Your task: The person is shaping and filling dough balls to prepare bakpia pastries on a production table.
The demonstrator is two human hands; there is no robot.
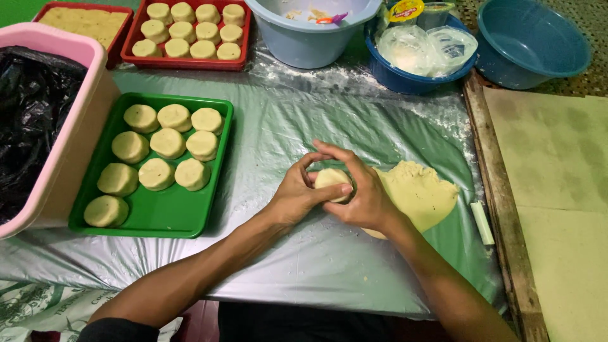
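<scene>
Both hands meet near the middle of the plastic-covered table (297,126). The left hand (299,195) and right hand (360,193) wrap around 1 round dough piece (330,180), fingers curled and pinching it. Flattened dough (421,193) lies just beside them; a green tray (168,215) sits towards the left edge.

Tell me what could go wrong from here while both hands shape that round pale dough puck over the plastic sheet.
1. The round pale dough puck is pinched between the left hand and right hand; uneven pressure might crack its edge.
2. The right forearm hangs over the flat yellow dough slab and could dent it.
3. The green rectangular plastic tray has little bare room left, so pucks may crowd.
</scene>
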